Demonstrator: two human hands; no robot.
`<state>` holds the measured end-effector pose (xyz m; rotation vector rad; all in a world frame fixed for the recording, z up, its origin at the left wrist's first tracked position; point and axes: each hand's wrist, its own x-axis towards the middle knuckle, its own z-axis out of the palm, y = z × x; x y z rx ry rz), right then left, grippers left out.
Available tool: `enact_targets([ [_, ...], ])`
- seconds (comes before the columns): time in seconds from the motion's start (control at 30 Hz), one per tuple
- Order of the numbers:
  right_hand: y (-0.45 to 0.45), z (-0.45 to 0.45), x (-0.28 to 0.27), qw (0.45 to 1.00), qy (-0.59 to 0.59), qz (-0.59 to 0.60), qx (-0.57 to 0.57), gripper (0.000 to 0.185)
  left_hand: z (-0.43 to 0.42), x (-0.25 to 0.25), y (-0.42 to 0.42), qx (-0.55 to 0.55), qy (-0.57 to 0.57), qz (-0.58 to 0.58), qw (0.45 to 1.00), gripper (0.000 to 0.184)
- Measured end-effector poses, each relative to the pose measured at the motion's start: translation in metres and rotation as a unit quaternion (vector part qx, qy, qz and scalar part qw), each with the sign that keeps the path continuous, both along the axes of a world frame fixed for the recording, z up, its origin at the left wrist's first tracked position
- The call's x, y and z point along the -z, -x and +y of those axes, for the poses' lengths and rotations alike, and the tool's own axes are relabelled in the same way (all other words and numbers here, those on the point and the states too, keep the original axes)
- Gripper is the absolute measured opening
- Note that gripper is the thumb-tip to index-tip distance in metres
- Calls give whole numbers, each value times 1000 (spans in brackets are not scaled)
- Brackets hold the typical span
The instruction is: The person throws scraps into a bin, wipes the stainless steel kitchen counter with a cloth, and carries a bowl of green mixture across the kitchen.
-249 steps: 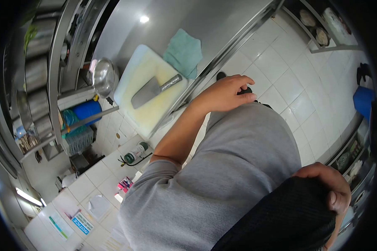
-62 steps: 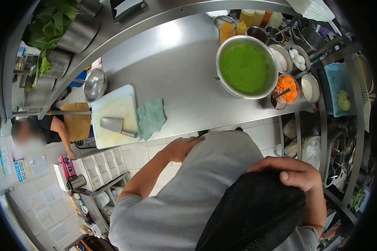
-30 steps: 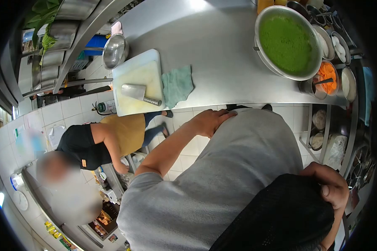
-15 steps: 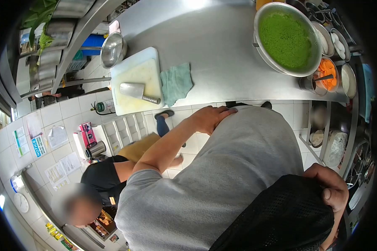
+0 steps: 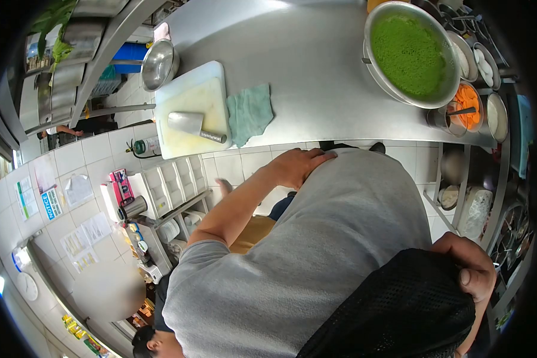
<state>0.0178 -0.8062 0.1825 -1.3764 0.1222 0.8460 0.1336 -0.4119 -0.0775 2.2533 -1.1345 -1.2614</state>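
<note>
My left hand (image 5: 298, 167) lies flat on the front of my grey shirt (image 5: 340, 238), its fingers stretched out and holding nothing. At the lower right, my right hand (image 5: 470, 265) is closed on black mesh fabric (image 5: 400, 304), with the thumb over its edge; what item the fabric belongs to I cannot make out. Beyond my left hand, on the steel counter (image 5: 316, 77), a cleaver (image 5: 186, 123) rests on a white cutting board (image 5: 212, 80), beside a folded green cloth (image 5: 249, 114).
A large metal bowl of frothy green contents (image 5: 409, 53) stands at the counter's right, near a container of orange slices (image 5: 468, 98). A steel bowl (image 5: 158, 65) sits past the board. A co-worker (image 5: 161, 334) is at my left, by a white divided rack (image 5: 173, 185).
The co-worker at my left has moved down and behind my arm, uncovering more of the rack. My view has shifted slightly; both my hands stay in place.
</note>
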Motion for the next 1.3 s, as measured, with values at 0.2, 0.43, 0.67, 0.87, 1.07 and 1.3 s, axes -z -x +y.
enact_targets([
  [0.2, -1, -3, 4, 1000, -7, -12, -12, 81, 2, 5, 1, -4, 13, -11, 1000, 114],
  [0.43, -2, -2, 1, 1000, -4, -19, -7, 81, 3, 9, 1, -15, 44, -9, 999, 116],
  [0.67, 0, -2, 2, 1000, -22, -20, 1, 80, -3, 4, -4, -10, 26, 8, 1000, 117],
  [0.87, 4, -3, 4, 1000, -16, -25, 2, 80, -4, 5, -7, -3, 34, 0, 999, 119],
  [1.07, 4, -5, 2, 1000, -12, -28, -5, 81, -5, 6, -8, 4, 28, 3, 1000, 119],
  [1.3, 5, -6, 2, 1000, -22, -20, -7, 80, -5, 8, -8, 7, 29, -2, 1000, 120],
])
